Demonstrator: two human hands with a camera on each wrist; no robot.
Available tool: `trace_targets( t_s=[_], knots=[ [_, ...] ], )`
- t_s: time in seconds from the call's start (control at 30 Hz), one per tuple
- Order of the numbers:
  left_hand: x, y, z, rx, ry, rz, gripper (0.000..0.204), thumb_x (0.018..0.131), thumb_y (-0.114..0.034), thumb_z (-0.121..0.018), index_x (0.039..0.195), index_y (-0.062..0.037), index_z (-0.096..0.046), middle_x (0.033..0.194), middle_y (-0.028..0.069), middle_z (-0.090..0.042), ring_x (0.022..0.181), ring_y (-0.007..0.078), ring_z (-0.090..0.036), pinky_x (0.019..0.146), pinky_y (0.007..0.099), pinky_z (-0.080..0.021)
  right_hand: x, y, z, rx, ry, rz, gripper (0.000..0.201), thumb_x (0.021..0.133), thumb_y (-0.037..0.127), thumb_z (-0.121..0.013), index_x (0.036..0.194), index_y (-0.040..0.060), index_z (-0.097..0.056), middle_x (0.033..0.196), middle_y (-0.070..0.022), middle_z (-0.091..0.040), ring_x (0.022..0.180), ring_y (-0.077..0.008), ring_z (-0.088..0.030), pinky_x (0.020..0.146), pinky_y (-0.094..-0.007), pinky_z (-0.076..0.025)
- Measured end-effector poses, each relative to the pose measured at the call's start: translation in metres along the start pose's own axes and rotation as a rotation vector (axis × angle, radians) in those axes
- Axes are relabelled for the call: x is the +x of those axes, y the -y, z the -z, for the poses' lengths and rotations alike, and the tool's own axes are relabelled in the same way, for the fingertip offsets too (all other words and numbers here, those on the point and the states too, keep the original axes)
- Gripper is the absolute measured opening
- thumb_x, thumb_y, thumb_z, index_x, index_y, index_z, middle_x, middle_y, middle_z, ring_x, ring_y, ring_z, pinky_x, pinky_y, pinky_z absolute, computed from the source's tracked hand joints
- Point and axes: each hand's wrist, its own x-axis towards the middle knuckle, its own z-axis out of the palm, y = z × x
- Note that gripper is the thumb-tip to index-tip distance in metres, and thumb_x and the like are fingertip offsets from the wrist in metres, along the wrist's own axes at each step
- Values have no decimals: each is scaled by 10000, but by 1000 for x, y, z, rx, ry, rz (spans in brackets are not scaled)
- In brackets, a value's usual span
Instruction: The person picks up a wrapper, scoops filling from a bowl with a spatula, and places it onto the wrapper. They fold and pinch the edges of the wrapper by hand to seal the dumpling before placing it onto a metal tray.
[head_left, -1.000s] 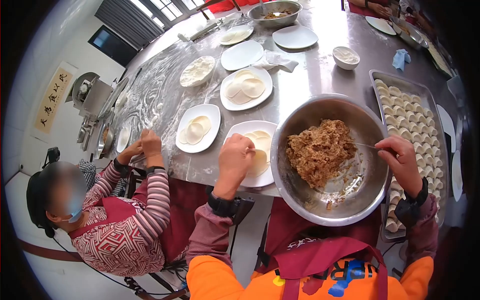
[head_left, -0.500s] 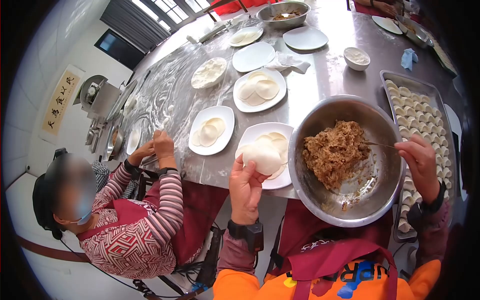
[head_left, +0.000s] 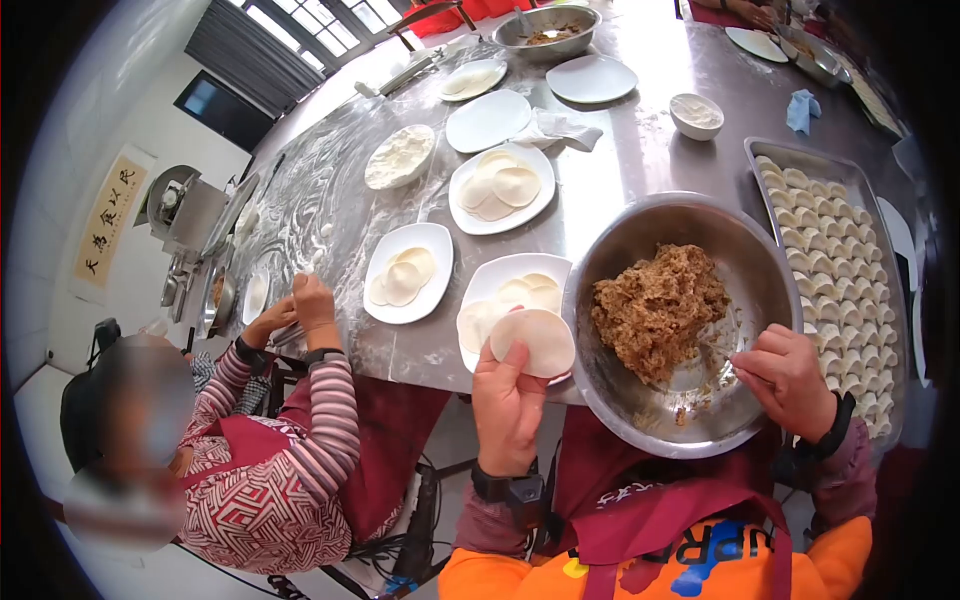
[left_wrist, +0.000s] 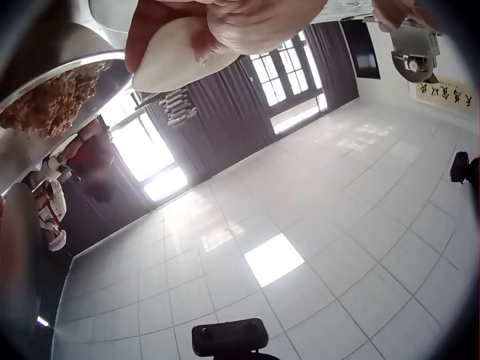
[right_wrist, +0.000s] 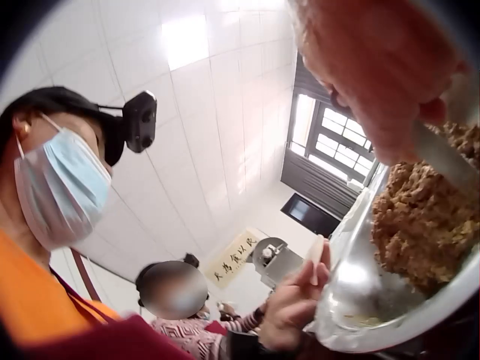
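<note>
Left hand [head_left: 507,400] lying palm up at the near edge of the surface [head_left: 640,150], fingers fairly straight, carrying one round wrapper [head_left: 533,341] flat across the fingertips. Wrapper overlapping the near rim of the white plate [head_left: 500,272] of spare wrappers and sitting just left of the steel bowl [head_left: 745,255]. Being a disc, showing no long axis; broad face turning upward, slightly tilted toward the bowl. From the left wrist view, wrapper [left_wrist: 176,60] draping over the fingers [left_wrist: 247,22] with the bowl rim close by.

Right hand [head_left: 790,380] curling over the bowl's near right rim, pinching a thin metal utensil [right_wrist: 442,157]; utensil barely discernible in the head view, clearer from the right wrist, its blade running from the fingers toward the filling [head_left: 655,305].

Key relation: filling lying between the two hands, right of the wrapper and left of the right hand, mounded in the middle of the bowl. Right hand being the nearer to the filling; wrapper waiting just across the bowl's left rim from it. Utensil's long axis running roughly right to left, pointing at the filling and onward toward the wrapper.

Tray [head_left: 800,158] of finished dumplings lying right of the bowl, beyond the right hand.
</note>
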Motion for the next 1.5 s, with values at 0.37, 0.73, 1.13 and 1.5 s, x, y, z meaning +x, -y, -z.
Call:
trace_targets(
  t_s=[0.37,0.73,1.13,1.5],
  knots=[
    [-7,-16,-44,170,219,111,407,913,-104,-488,1282,-21,-340,1191,156,-514,1031,274,-570,765,431,-549,-26,14,26,143,-182,-108,142,732,-21,-618,870,14,-604,725,-112,-562,650,-281,-544,566,-347,-411],
    [-17,-12,-41,-43,169,75,445,898,2,-436,1325,-2,-312,1298,206,-432,1198,332,-453,950,440,-467,5,-21,36,193,-212,-50,97,811,66,-599,891,40,-648,795,-99,-600,711,-251,-591,622,-315,-457],
    [-26,4,-67,66,295,322,445,880,-7,-475,1302,1,-336,1210,169,-507,1093,288,-541,870,446,-494,22,-55,22,325,-220,-459,290,763,104,-632,1049,63,-613,928,-61,-563,846,-156,-553,698,-266,-440],
    [-38,5,-61,64,344,331,389,896,0,-460,1274,43,-382,1203,156,-520,1104,236,-535,921,364,-462,23,54,-8,120,181,341,907,670,497,-671,1351,7,-323,1391,-177,-349,1326,-290,-294,1079,-496,-144]
  ],
)
